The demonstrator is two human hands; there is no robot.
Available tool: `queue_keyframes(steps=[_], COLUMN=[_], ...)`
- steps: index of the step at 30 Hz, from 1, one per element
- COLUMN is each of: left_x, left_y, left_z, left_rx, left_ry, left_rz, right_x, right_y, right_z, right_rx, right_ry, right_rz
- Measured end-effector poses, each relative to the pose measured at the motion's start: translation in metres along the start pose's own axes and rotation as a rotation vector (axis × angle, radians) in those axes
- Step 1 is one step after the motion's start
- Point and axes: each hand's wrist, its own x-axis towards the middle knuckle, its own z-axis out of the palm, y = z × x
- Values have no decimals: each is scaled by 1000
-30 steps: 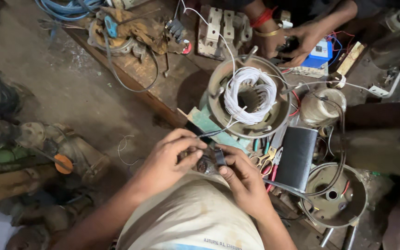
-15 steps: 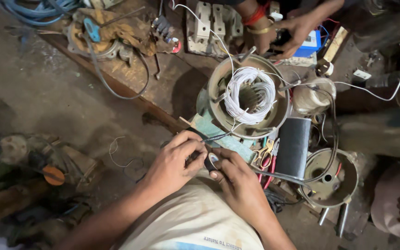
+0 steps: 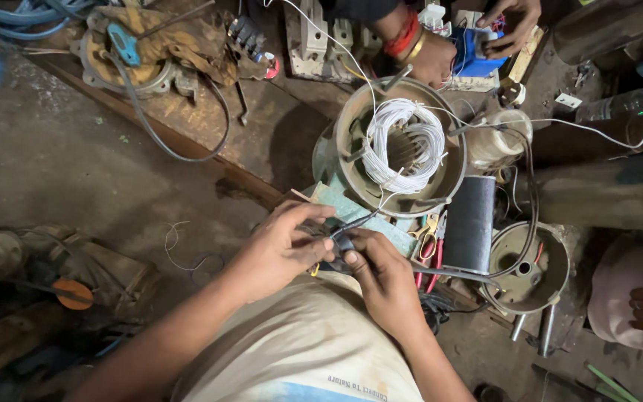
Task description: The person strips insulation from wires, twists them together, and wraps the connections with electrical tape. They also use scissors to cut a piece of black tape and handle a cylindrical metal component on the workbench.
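Head view: a small dark metal part (image 3: pixel 342 240) w/ thin dark wire is pinched between left hand (image 3: pixel 280 249) and right hand (image 3: pixel 385 277) fingers, just below the motor housing (image 3: pixel 400 145) — its shape is mostly hidden by fingers, hard to make out.

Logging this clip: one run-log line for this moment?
left hand: pinching thin wire | right hand: gripping small dark part | motor housing: ahead, white coil inside

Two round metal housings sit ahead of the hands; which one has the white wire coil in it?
The larger housing, straight above both hands, holds the white wire coil. The smaller housing, lower right, holds no coil.
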Motion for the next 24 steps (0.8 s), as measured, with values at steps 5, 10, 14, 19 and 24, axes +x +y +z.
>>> queue_keyframes(steps=[5, 10, 14, 19, 24], left_x=[6, 6, 0, 2, 11], left_y=[-1, 0, 12, 30, 27], left_z=[-1, -2, -2, 2, 9], left_rx=[-19, 98, 417, 417, 429], left_ry=[-5, 49, 149, 145, 199], left_rz=[-29, 89, 281, 311, 218], right_x=[5, -3, -8, 10, 26], right_y=[-1, -2, -3, -3, -7], right_z=[4, 0, -13, -6, 8], right_rx=[-11, 4, 814, 909, 944], right_ry=[-13, -27, -130, -4, 40], right_rz=[44, -20, 328, 445, 343])
